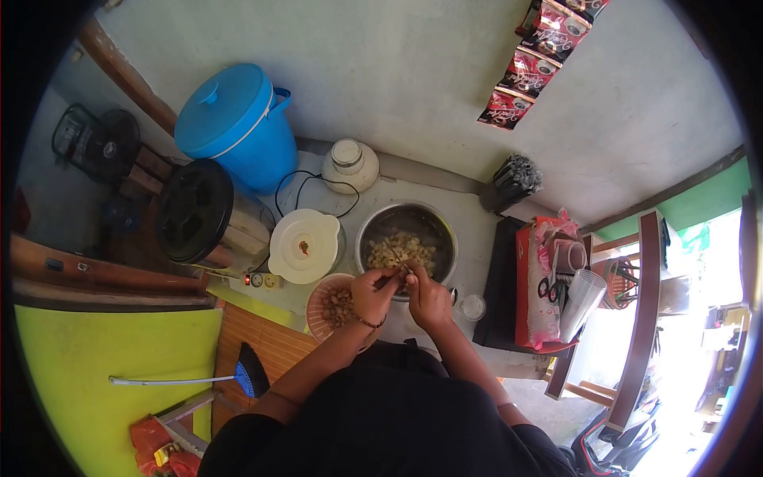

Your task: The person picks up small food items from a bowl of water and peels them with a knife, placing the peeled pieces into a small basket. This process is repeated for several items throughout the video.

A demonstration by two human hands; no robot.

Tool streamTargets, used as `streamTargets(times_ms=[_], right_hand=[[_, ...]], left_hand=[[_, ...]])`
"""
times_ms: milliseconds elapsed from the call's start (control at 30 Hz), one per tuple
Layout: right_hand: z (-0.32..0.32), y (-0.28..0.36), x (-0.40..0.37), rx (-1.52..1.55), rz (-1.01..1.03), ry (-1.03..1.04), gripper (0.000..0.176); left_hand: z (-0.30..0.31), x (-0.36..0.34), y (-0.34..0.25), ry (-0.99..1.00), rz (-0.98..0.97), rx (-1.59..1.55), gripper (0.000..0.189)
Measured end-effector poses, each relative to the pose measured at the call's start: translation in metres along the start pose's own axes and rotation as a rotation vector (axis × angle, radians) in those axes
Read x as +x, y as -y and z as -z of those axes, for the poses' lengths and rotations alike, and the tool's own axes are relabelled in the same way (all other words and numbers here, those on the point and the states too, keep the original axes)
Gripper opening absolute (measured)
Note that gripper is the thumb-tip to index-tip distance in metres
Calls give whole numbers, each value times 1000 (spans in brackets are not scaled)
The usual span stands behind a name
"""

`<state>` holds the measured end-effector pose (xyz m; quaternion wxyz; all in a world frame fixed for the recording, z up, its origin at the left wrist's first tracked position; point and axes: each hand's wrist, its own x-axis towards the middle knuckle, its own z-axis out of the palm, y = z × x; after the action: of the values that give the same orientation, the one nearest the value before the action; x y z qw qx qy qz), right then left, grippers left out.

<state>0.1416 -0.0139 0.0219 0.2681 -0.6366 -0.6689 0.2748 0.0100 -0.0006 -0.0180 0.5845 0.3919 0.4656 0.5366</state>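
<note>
My left hand (376, 297) and my right hand (430, 300) meet over the near rim of a round metal bowl (450, 230). The fingers of both are pinched together. Whatever is between them is too small to name. Inside the bowl lies a heap of pale, chunky pieces (395, 247). Below and beside my left hand stands a pink ribbed basket (317, 305) holding small brown pieces (337, 307), partly covered by my left wrist. A small clear glass or jar (473, 307) is to the right of my right hand.
Left of the bowl are a lidded cream container (292, 256), a dark-lidded container (195, 211), a blue lidded bucket (230, 111) and a whitish jar (350, 171). A cord crosses the table. To the right stand a dark straw holder (507, 187) and a red box (524, 278) with scissors and cups.
</note>
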Motion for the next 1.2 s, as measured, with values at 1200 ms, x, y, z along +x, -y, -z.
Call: streamTargets(times_ms=[1200], right_hand=[[-14,-17,4,181,-92,-26,37]], left_hand=[[-8,-2,22,-48,160,-61,19]])
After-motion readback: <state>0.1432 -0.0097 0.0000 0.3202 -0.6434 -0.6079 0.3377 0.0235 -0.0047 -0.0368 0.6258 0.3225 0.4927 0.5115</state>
